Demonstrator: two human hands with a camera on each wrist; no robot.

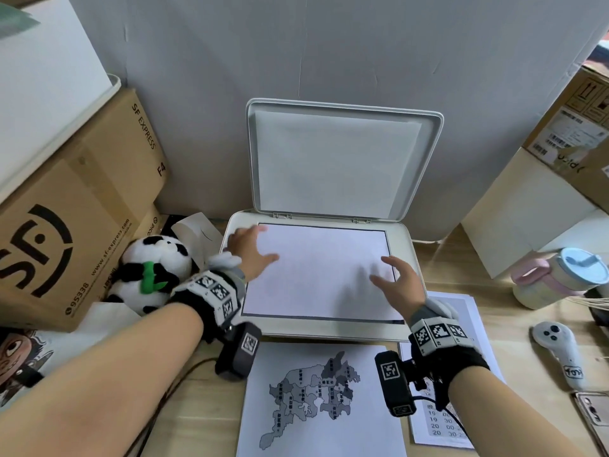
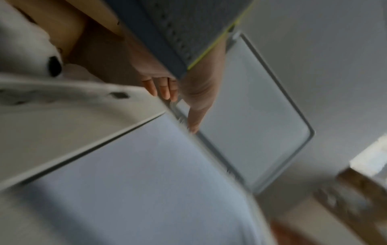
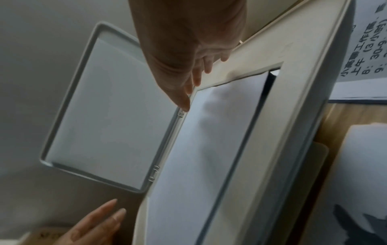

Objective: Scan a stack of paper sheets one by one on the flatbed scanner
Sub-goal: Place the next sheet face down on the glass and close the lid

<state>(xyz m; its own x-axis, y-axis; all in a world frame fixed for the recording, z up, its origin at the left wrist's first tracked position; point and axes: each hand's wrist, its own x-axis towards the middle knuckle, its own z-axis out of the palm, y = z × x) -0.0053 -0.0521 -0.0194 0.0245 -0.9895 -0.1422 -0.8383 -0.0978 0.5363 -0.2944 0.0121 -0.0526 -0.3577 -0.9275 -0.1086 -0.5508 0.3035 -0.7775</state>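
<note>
The white flatbed scanner (image 1: 408,245) sits mid-table with its lid (image 1: 333,159) raised against the wall. A blank-side-up sheet (image 1: 316,272) lies on the glass. My left hand (image 1: 250,252) spreads straight fingers over the sheet's far left corner. My right hand (image 1: 395,282) spreads over its right edge, casting a shadow on it. Neither hand grips anything; contact with the sheet is unclear. A sheet printed with a map (image 1: 316,397) lies in front of the scanner. The wrist views show each open hand (image 2: 184,92) (image 3: 188,66) above the sheet (image 3: 209,149).
More printed sheets (image 1: 441,423) lie right of the map under my right wrist. A panda plush (image 1: 155,272) and cardboard boxes (image 1: 66,225) crowd the left. On the right stand another box (image 1: 576,127), a lidded mug (image 1: 560,278) and a white controller (image 1: 560,351).
</note>
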